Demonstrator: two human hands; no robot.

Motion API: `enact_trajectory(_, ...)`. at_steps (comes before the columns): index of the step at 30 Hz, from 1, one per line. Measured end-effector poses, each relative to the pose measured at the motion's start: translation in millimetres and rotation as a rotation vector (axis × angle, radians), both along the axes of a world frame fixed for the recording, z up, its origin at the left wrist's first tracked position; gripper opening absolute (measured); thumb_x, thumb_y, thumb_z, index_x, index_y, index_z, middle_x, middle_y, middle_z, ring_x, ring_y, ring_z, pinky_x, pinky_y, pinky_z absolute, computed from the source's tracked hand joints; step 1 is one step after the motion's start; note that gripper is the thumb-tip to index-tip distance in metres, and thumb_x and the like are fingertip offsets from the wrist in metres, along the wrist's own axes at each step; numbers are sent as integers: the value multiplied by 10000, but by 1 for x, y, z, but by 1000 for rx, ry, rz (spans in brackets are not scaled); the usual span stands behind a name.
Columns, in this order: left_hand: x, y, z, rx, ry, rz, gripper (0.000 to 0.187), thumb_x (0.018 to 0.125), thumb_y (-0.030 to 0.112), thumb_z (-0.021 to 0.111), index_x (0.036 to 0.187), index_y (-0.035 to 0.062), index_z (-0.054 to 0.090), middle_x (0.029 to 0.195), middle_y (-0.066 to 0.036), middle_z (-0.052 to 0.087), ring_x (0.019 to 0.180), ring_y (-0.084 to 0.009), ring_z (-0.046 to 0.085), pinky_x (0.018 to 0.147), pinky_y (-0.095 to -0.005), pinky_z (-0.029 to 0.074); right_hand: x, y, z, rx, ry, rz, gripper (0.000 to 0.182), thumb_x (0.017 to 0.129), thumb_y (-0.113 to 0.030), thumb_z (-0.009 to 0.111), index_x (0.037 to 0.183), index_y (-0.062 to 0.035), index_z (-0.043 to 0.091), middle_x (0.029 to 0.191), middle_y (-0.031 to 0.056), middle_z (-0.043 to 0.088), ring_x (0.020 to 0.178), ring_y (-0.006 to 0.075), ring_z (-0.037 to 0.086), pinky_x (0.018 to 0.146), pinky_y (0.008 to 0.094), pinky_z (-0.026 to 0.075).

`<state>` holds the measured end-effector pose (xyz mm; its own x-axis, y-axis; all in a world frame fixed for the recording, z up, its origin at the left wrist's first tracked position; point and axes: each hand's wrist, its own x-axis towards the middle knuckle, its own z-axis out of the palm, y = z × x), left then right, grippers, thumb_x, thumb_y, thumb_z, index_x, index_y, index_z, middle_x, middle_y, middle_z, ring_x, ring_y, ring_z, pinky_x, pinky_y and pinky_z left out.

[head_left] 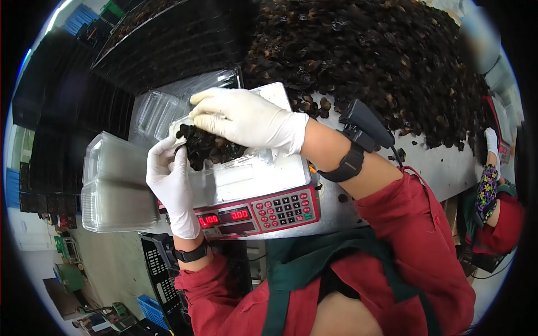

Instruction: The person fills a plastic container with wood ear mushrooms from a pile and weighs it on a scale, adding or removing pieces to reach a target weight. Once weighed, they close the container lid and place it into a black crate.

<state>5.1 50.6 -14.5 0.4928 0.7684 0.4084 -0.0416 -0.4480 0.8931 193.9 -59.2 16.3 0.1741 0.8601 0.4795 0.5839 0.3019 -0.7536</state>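
Clump of dark, ruffled pieces [207, 148] on a silver scale [252, 185], in front of the wearer. Its long axis runs roughly sideways, dipping slightly towards the right; neither end reads as a front. The left hand [171, 176], gloved in white, curls thumb and fingers at the clump's left edge; how firmly it grips cannot be told. The right hand [244, 119], also gloved, arches over the far side, palm down; its grasp is unclear.

Metal plate shows between the clump and the red control panel [255, 215], with its keypad and lit red digits. Clear plastic containers [119, 187] stand stacked beside the scale's left edge, limiting room there; bare metal tabletop [414, 168] shows to the right.

Beyond, a broad heap of similar dark pieces [364, 73] covers the surface. Black crates [168, 47] rise at upper left. At far right, another person's gloved hand [491, 141] is well apart.
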Motion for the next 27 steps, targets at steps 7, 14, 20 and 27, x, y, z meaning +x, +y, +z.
enact_trajectory(7, -10, -65, 18, 88, 63, -53, 192, 867, -119, 632, 1034, -26, 616, 977, -52, 641, 911, -119, 610, 843, -246, 482, -47, -64, -16, 69, 86, -62, 338, 809, -197, 713, 1116, -66, 662, 960, 144, 686, 865, 320, 672, 776, 400, 538)
enact_trajectory(14, -13, -111, 11, 101, 447, -408, 310, 922, -93, 552, 1224, -60, 613, 1159, -135, 666, 1024, -184, 653, 942, -296, 489, -43, -219, -82, -226, 563, -223, 158, 852, -101, 639, 976, -18, 691, 898, 115, 724, 803, 219, 704, 725, 326, 539)
enact_trajectory(20, -8, -49, 24, 301, 338, 96, 289, 999, 52, 541, 1261, -57, 594, 1254, -138, 631, 1160, -217, 589, 1035, -335, 436, -42, -374, -100, -455, 599, -673, 204, 859, -100, 646, 1047, -46, 704, 902, 65, 708, 808, 127, 678, 726, 253, 527)
enact_trajectory(27, -6, -16, -8, 550, 564, -21, 337, 1029, 159, 523, 1291, -47, 569, 1288, -149, 607, 1215, -249, 557, 1084, -352, 380, -68, -308, -129, -239, -206, -457, 393, 820, -214, 679, 1209, -165, 657, 1149, 53, 620, 1000, 225, 620, 789, 358, 545)
